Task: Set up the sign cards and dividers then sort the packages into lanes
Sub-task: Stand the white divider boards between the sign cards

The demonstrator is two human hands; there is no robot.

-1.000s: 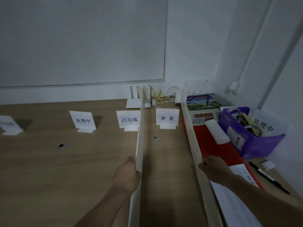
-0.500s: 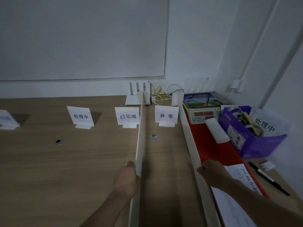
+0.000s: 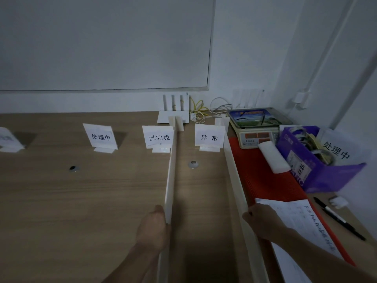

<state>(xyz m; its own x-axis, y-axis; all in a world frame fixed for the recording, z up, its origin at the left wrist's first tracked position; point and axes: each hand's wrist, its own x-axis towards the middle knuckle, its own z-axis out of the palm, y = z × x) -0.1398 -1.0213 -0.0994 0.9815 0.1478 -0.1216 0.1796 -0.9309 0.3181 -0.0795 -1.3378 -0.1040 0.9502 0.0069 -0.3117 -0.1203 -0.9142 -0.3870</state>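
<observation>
Left hand (image 3: 152,227) grips left divider (image 3: 172,170), near end | right hand (image 3: 260,220) pinches right divider (image 3: 234,176), top edge | boards likely light, stiff, tip-prone; hold near ends.

Head-height view, forward-down over wooden table (image 3: 81,201).

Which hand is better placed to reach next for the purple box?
Probably the right hand: it grips the right divider on the same side as the purple box; the left hand holds the middle divider, farther away.
</observation>
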